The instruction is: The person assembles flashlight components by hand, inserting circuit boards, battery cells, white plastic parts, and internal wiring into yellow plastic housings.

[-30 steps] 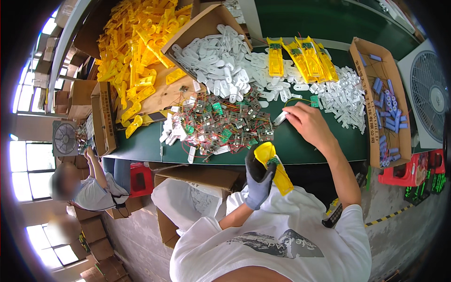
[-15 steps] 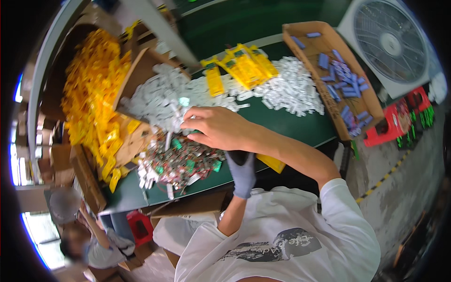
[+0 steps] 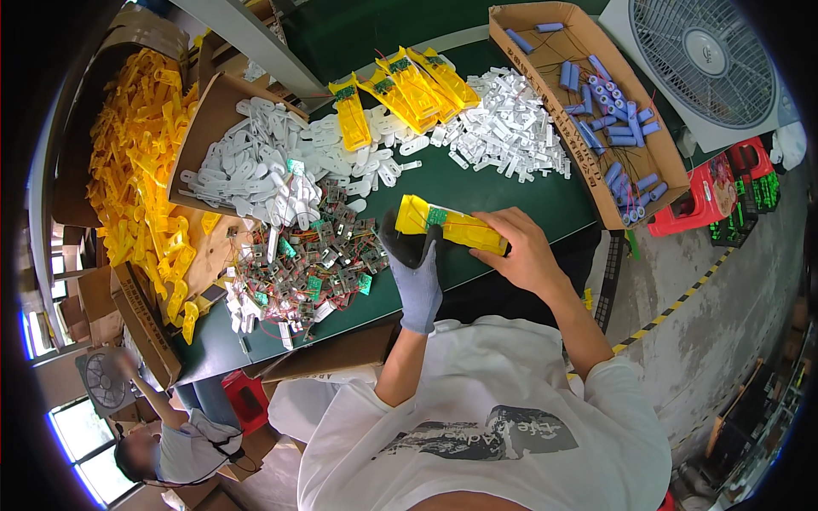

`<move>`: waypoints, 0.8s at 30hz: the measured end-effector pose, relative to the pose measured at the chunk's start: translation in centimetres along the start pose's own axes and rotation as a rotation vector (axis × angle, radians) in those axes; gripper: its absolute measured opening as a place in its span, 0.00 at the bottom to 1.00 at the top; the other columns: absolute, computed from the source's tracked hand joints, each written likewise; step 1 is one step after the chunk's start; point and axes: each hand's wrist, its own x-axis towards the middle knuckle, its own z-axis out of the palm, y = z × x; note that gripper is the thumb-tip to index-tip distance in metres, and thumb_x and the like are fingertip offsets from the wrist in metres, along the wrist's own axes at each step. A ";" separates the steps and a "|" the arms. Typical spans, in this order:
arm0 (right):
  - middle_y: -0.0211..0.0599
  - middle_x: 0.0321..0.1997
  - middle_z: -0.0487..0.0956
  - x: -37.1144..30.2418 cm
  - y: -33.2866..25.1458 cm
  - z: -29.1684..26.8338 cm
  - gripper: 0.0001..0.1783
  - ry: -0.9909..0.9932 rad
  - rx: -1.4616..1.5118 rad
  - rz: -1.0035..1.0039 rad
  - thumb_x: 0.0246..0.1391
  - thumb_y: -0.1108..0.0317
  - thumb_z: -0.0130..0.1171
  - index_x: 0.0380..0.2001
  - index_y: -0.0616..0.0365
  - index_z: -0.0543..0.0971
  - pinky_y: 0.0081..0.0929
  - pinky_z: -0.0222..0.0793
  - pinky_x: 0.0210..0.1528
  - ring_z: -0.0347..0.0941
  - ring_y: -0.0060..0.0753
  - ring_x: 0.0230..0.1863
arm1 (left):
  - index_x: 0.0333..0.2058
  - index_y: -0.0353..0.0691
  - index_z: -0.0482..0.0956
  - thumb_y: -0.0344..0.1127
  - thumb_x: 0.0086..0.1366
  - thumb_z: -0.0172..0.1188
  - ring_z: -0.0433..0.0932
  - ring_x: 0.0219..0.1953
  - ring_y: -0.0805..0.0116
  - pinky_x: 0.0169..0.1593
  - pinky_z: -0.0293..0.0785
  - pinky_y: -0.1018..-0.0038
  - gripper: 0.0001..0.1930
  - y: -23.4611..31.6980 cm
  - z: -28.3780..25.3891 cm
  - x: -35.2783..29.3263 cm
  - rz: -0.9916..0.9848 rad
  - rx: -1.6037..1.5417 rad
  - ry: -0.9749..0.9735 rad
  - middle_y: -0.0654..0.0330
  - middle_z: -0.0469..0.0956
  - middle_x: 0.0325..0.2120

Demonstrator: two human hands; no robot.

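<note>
A yellow plastic casing with a small green circuit board near its left end is held level above the near side of the table. My left hand, in a grey glove with dark finger coating, grips its left end, thumb by the board. Bare, my right hand closes on its right end. Left of the glove lies a heap of small circuit boards with red wires. Beyond the casing, several similar yellow casings with boards rest on white plastic strips.
A cardboard box of purple cylindrical cells stands at the right, next to a box fan. Small white parts are heaped beside it. Yellow casings fill a large box at the left. Another person is at lower left.
My right hand has drawn back from the heap of boards and white strips to the casing's right end. The casing, mostly hidden under my forearm before, is now raised between both hands.
</note>
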 end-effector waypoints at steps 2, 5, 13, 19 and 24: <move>0.39 0.38 0.78 0.2 1.0 -0.7 0.28 -0.022 0.033 -0.027 0.40 0.67 0.71 0.49 0.58 0.77 0.33 0.69 0.48 0.72 0.42 0.44 | 0.61 0.36 0.53 0.20 0.56 0.62 0.68 0.48 0.72 0.47 0.69 0.76 0.37 2.0 -0.5 -2.1 0.064 0.276 0.032 0.56 0.66 0.49; 0.38 0.42 0.78 0.6 1.8 -2.5 0.28 -0.100 0.003 0.023 0.41 0.69 0.70 0.50 0.54 0.77 0.33 0.68 0.51 0.71 0.40 0.47 | 0.63 0.34 0.53 0.29 0.51 0.69 0.67 0.49 0.60 0.46 0.66 0.65 0.44 2.9 -1.9 -4.9 0.552 0.907 0.084 0.51 0.67 0.48; 0.36 0.45 0.74 0.5 2.8 -3.9 0.35 -0.164 0.017 0.071 0.37 0.69 0.72 0.54 0.47 0.75 0.32 0.65 0.55 0.69 0.39 0.49 | 0.45 0.45 0.78 0.37 0.52 0.66 0.65 0.56 0.48 0.55 0.63 0.55 0.20 1.7 3.2 1.9 0.707 1.374 -0.641 0.51 0.68 0.53; 0.36 0.44 0.74 0.0 3.6 -3.7 0.33 -0.166 0.091 0.107 0.35 0.70 0.73 0.51 0.48 0.78 0.32 0.66 0.54 0.70 0.40 0.50 | 0.37 0.42 0.78 0.36 0.52 0.65 0.72 0.47 0.52 0.51 0.67 0.61 0.13 0.6 3.2 2.2 0.623 1.196 -0.713 0.54 0.74 0.44; 0.35 0.44 0.74 0.4 3.6 -4.3 0.29 -0.145 0.075 0.069 0.36 0.71 0.72 0.48 0.50 0.79 0.32 0.66 0.54 0.70 0.39 0.49 | 0.34 0.42 0.78 0.32 0.51 0.64 0.73 0.43 0.53 0.47 0.67 0.61 0.10 1.2 4.4 2.6 0.563 1.207 -0.780 0.58 0.75 0.43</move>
